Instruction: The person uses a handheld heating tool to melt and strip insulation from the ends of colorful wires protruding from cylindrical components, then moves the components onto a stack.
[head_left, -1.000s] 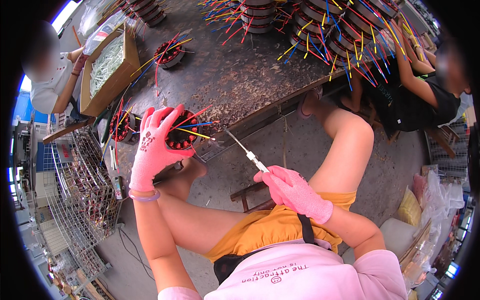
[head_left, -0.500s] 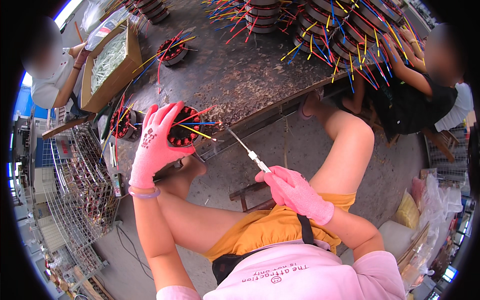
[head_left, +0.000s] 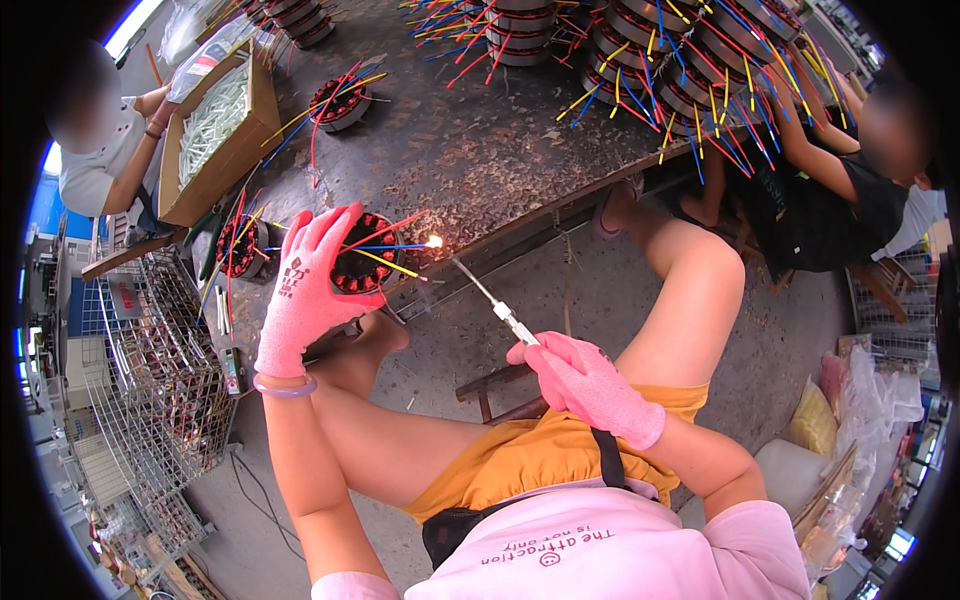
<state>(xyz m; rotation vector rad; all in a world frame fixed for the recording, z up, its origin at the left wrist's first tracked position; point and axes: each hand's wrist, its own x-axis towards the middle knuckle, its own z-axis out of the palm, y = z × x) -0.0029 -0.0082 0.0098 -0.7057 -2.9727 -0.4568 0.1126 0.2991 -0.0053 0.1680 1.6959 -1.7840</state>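
Note:
My left hand, in a pink glove, grips a round motor stator with dark red windings at the table's near edge. Red, blue and yellow wire leads stick out from it to the right. A bright flame burns at the tip of the blue lead. In my gloved right hand, fingers are closed around the white handle of a thin-nozzled torch. Its metal tip points up-left, a short way from the flame. Left of my left hand, another stator sits close by.
On the dark worn table, a single stator lies farther back. Stacked stators with many leads fill the far right. A cardboard box of white tubes stands left. People sit at both sides; wire-mesh baskets stand lower left.
A bright flame now shows at the blue lead's tip, where only a small glow was before. Both hands have barely moved and keep their holds.

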